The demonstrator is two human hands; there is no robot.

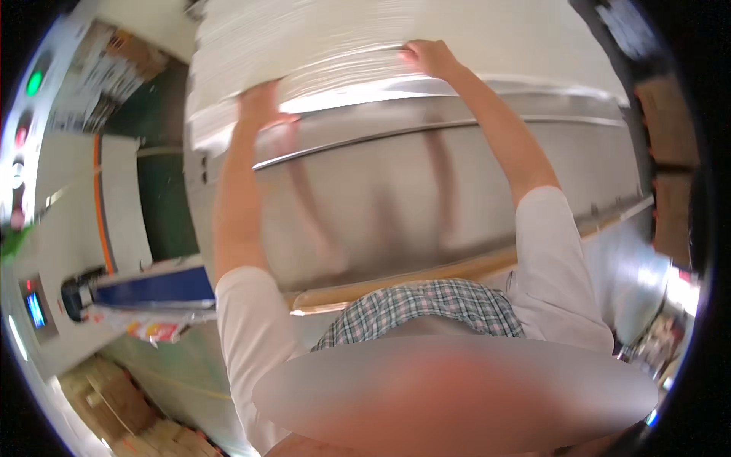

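Bright light, glare and soft reflections on metal surface [373,164], left hand [260,107] blurred, edges bowed, corners black

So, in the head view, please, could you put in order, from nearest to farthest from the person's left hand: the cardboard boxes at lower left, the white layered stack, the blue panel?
1. White layered stack: at the left hand, which touches its near edge.
2. Blue panel: to the left, beside the left sleeve.
3. Cardboard boxes: lower left corner.

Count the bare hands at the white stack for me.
2: left hand, toward the left end of the white stack; right hand, nearer its middle.
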